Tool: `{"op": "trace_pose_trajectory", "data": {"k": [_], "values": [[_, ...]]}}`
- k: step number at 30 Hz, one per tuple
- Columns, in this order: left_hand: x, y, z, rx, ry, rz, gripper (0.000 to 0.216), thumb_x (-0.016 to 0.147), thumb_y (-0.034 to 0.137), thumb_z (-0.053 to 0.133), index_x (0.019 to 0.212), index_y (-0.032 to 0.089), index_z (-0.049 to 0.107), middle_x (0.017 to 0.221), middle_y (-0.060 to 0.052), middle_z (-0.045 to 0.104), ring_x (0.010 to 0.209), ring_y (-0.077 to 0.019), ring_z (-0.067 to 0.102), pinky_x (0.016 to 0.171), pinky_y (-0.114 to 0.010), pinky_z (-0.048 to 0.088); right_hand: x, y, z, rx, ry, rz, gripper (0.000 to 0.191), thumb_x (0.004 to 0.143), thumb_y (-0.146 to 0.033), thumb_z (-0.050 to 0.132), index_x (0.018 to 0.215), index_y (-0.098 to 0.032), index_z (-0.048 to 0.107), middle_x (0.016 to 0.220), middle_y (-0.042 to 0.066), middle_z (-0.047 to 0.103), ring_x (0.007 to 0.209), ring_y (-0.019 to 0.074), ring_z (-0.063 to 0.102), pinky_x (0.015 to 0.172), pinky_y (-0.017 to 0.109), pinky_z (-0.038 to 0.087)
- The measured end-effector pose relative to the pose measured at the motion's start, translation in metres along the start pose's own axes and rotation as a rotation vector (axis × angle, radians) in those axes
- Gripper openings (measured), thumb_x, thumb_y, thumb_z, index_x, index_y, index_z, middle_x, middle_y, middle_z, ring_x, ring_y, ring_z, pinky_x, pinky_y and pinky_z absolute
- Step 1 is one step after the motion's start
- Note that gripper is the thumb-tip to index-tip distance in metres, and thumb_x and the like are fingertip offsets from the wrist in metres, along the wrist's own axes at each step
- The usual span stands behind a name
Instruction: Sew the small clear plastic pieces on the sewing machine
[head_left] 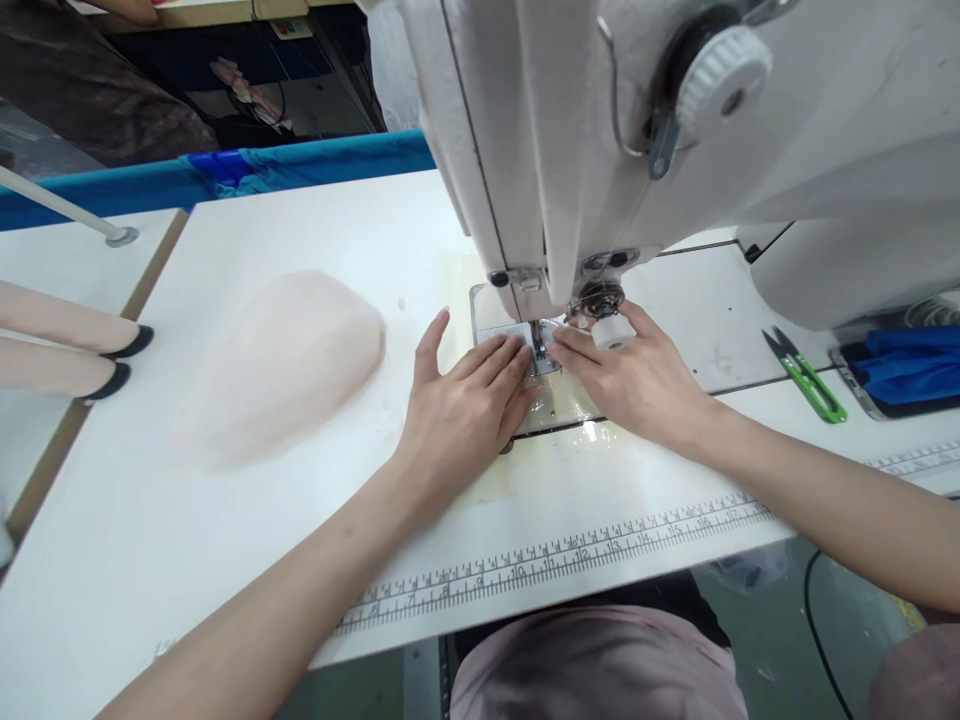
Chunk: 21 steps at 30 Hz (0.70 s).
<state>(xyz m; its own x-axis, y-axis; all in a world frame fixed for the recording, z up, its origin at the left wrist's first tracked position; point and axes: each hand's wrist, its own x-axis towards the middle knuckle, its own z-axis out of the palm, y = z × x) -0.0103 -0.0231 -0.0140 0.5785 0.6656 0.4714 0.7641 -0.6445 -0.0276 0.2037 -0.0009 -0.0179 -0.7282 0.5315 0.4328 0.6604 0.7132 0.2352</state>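
A white sewing machine (510,150) stands over the table, its presser foot (538,345) low over the metal needle plate (491,312). My left hand (469,400) lies palm down just left of the foot, fingers stretched out and thumb apart. From the right, my right hand (637,370) reaches in, its extended fingertips close beside the foot. Part of that hand is behind a white round piece (613,330) under the machine head. Whether any thin material lies beneath my fingers cannot be made out. A blurred, pale beige piece (300,360) is on the table to the left.
Green thread snips (810,380) lie at the right, near a dark tray (874,385) with blue cloth (915,365). A printed ruler scale (555,560) runs along the front edge. Two beige tube-like pieces with black ends (67,345) lie at the left. A person's dark clothing (97,100) shows beyond.
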Motion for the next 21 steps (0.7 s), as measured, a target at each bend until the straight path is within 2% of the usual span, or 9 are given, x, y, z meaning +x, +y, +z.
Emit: {"op": "trace_pose_trajectory", "data": {"k": [8, 16, 18, 21], "values": [[0.0, -0.003, 0.004, -0.064, -0.022, -0.058, 0.034, 0.095, 0.032, 0.049, 0.126, 0.023, 0.058, 0.122, -0.008, 0.067, 0.116, -0.027, 0.062, 0.115, -0.064, 0.023, 0.0, 0.002, 0.001, 0.086, -0.002, 0.05, 0.032, 0.09, -0.003, 0.041, 0.108, -0.012, 0.066, 0.107, 0.01, 0.071, 0.114, 0.0225, 0.059, 0.115, 0.05, 0.027], [-0.002, -0.011, 0.002, 0.01, -0.051, -0.11, 0.037, 0.095, 0.031, 0.049, 0.13, 0.02, 0.054, 0.129, -0.011, 0.062, 0.122, -0.0301, 0.057, 0.113, -0.059, 0.028, -0.002, 0.011, -0.003, -0.004, 0.068, 0.093, 0.03, 0.089, -0.005, 0.044, 0.105, -0.018, 0.065, 0.098, 0.002, 0.072, 0.101, 0.019, 0.063, 0.11, 0.047, 0.037], [-0.002, -0.007, -0.002, 0.074, -0.067, -0.119, 0.034, 0.095, 0.032, 0.049, 0.125, 0.018, 0.057, 0.122, -0.013, 0.065, 0.113, -0.0316, 0.062, 0.11, -0.06, 0.029, -0.002, 0.011, -0.005, -0.011, 0.103, 0.099, 0.031, 0.087, -0.004, 0.044, 0.101, -0.02, 0.067, 0.093, 0.0, 0.073, 0.094, 0.0185, 0.064, 0.104, 0.044, 0.041], [-0.004, 0.011, -0.013, 0.145, -0.061, 0.001, 0.028, 0.094, 0.031, 0.052, 0.113, 0.015, 0.063, 0.098, -0.01, 0.07, 0.085, -0.0256, 0.067, 0.094, -0.052, 0.046, -0.001, 0.006, -0.011, 0.006, 0.157, 0.094, 0.033, 0.087, -0.001, 0.044, 0.095, -0.019, 0.07, 0.084, 0.0, 0.074, 0.081, 0.0173, 0.065, 0.089, 0.039, 0.048]]}}
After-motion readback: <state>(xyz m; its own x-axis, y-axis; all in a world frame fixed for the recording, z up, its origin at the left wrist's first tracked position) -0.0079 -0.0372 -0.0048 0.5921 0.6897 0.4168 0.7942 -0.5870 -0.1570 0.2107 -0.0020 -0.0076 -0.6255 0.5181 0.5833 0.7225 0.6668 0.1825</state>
